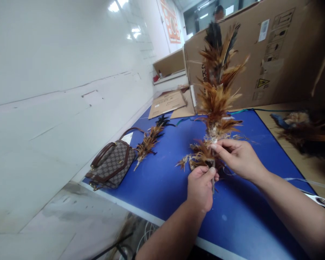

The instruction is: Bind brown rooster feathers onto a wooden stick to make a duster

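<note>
A tall feather piece [218, 97], with brown and orange tufts and dark feathers at its top, stands upright above the blue table [162, 187]. Around the stem at its bottom end, my left hand [203, 186] is closed. My right hand [237, 157] pinches the piece a little higher, at a whitish spot just under the orange tufts; its thumb and forefinger are pressed together. Loose brown feathers [197, 155] stick out to the left between the two hands. What exactly lies under my right fingertips is too small to tell.
A patterned handbag [116, 164] and a smaller feather piece [150, 141] lie on the left. Flat cardboard [168, 103] and a large carton [295, 61] are behind. More dark feathers [308, 133] are at the right. A person [216, 29] appears beyond the carton.
</note>
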A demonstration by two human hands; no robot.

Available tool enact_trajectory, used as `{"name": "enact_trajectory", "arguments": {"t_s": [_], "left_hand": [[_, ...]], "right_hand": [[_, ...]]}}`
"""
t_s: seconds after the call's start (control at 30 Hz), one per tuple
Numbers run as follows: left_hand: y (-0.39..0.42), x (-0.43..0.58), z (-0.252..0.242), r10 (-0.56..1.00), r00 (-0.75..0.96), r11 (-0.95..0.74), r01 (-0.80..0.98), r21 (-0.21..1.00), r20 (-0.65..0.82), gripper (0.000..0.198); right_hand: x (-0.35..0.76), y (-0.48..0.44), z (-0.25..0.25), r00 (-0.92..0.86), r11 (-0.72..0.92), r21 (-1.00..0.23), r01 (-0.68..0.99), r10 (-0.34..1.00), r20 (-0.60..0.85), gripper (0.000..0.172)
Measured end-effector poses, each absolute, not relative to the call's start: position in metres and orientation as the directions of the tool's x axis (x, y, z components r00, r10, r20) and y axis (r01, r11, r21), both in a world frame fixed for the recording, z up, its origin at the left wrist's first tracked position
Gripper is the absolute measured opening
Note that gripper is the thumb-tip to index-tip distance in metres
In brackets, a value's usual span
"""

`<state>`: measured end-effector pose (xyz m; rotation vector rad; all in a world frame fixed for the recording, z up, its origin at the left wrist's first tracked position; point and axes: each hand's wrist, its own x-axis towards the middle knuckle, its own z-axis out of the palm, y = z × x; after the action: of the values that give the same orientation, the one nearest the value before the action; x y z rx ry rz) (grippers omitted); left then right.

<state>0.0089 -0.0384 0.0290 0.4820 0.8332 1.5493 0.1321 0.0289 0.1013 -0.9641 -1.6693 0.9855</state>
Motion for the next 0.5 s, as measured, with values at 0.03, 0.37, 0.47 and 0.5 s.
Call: {"name": "enact_trajectory", "arguments": {"t_s": [0.03, 0.37, 0.47, 0.5], "left_hand": [[-0.039, 0.007, 0.030, 0.981, -0.111, 0.043, -0.683, 0.729, -0.162, 0.027], [-0.045, -0.010, 0.035, 0.918, 0.371, 0.378, -0.706, 0.599, -0.142, 0.023], [-0.044, -0.006, 0.038, 0.939, 0.324, 0.327, -0.734, 0.595, -0.115, 0.021], [-0.043, -0.005, 0.038, 0.951, 0.290, 0.294, -0.742, 0.602, -0.107, 0.021]], "right_hand": [[0.133, 0.029, 0.101, -0.246, 0.356, -0.923, 0.146, 0.917, 0.314, 0.039], [0.137, 0.032, 0.104, -0.267, 0.333, -0.941, 0.057, 0.913, 0.307, 0.044], [0.136, 0.030, 0.106, -0.277, 0.358, -0.932, 0.064, 0.903, 0.328, 0.043], [0.135, 0.030, 0.106, -0.280, 0.366, -0.928, 0.075, 0.901, 0.333, 0.042]]}}
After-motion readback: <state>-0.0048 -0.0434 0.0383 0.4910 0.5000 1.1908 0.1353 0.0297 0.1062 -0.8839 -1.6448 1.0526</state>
